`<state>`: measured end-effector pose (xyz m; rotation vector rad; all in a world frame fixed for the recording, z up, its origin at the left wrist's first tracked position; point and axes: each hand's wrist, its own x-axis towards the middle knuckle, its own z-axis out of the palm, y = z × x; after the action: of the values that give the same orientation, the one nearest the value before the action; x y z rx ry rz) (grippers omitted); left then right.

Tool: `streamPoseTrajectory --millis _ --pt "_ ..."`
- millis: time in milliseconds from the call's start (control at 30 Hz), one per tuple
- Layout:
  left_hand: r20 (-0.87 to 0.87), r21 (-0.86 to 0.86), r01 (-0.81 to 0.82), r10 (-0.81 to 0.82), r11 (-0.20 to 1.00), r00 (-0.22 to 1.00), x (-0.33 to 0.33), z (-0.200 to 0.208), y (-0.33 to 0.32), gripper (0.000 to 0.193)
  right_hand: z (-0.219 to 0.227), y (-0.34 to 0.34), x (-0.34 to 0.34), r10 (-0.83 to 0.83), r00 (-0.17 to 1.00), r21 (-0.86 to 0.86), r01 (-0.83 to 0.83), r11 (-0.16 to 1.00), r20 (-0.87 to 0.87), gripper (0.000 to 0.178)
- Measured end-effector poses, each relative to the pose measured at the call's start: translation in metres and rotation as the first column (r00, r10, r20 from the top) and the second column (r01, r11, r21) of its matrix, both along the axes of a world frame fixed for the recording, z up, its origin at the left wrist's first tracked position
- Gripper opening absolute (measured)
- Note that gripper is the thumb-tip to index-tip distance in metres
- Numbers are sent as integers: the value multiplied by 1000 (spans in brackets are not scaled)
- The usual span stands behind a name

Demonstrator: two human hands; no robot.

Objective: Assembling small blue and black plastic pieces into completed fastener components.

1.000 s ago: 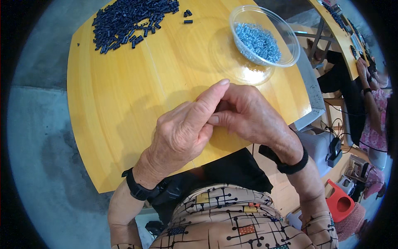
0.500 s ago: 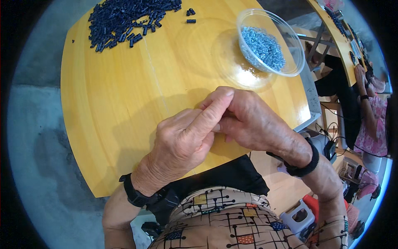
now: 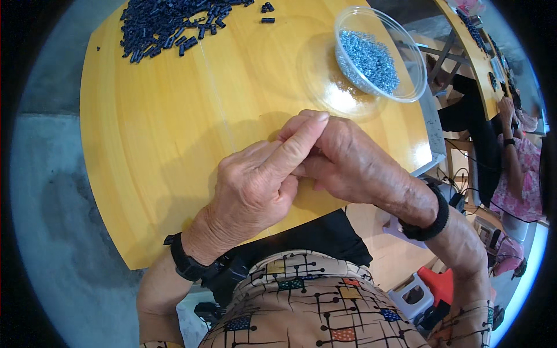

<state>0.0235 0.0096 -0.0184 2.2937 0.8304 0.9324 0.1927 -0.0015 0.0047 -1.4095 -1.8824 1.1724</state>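
Above the near part of the yellow wooden table (image 3: 133, 156), my two hands meet with their fingers together. My left hand (image 3: 255, 185) is closed, its thumb stretched along toward the right fingers. My right hand (image 3: 348, 159) curls inward against it, also closed. Whatever is between the fingertips is hidden behind the knuckles. Beyond my right hand stands a clear plastic bowl (image 3: 416, 87) holding many small shiny metal pieces (image 3: 368, 61), too small to name surely. A pile of small black cylindrical pieces (image 3: 162, 26) lies at the far left of the table.
A few black pieces (image 3: 267, 20) lie apart from the pile, left of the bowl. At the right, another person in a pink patterned top (image 3: 516, 180) sits at a second table (image 3: 464, 35). A white plastic stool (image 3: 413, 296) and a red object (image 3: 436, 284) are at lower right.
The table, pile and bowl appear slightly higher in the picture as the view shifts. My hands stay pressed together, nearly in the same pose.
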Motion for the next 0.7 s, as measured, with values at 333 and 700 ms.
streamPoseTrajectory --millis 333,700 --pt "-7 51 -12 12 999 1000 -2 1 -4 66 9 1 0 -31 997 -231 12 973 -77 17" --pt "-13 136 19 -18 990 1000 0 2 -2 66 10 1 0 24 1000 -163 -25 986 -9 17"
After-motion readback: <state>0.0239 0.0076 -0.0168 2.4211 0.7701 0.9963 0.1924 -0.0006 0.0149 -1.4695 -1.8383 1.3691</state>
